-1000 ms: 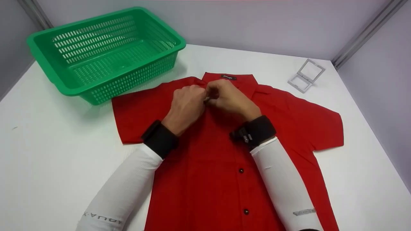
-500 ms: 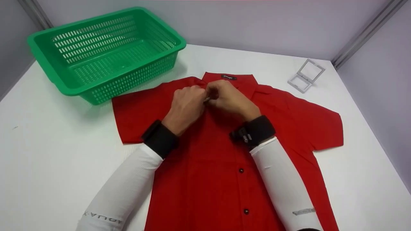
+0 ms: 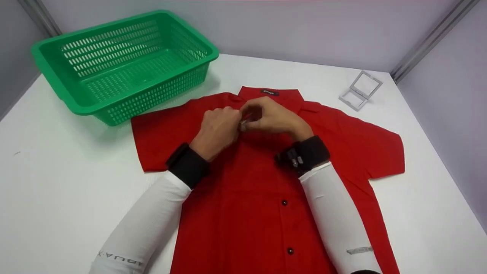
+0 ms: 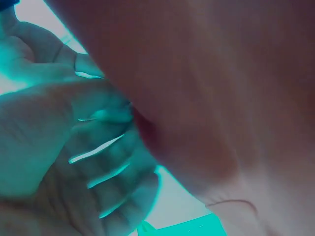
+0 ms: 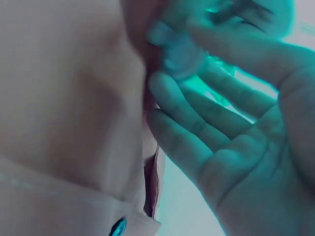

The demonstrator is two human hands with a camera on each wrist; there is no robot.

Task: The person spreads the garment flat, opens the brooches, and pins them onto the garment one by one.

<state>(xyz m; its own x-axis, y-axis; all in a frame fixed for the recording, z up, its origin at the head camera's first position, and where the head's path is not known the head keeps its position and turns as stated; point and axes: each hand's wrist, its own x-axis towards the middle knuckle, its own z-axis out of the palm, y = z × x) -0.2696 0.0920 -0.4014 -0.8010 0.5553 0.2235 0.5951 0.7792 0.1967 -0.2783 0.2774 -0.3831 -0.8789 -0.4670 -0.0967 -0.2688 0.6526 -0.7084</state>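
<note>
A red short-sleeved shirt point(image 3: 247, 217) lies front up, collar point(image 3: 291, 98) away from me. My left hand point(image 3: 220, 127) pinches the front edge just below the collar, knuckles up. Against it, my right hand point(image 3: 272, 118) pinches at the same spot, thumb and forefinger meeting in a ring. A small pale bit shows between the fingertips, too small to name. In the right wrist view the other fingers of my right hand point(image 5: 236, 147) stretch loosely beside the raised cloth. Lower down the front sit dark buttons point(image 3: 284, 203). My fingers hide the cloth edge they hold.
A green plastic basket point(image 3: 152, 101) stands at the back left, near the shirt's left sleeve point(image 3: 156, 140). At the back right lies a grey hinged square frame point(image 3: 359, 92). Walls border the white table point(image 3: 68, 198) at the back and right.
Both hands have moved slightly toward me, still together at the shirt's front edge. The ring between right thumb and forefinger has widened a little. The basket and frame lie as before.
</note>
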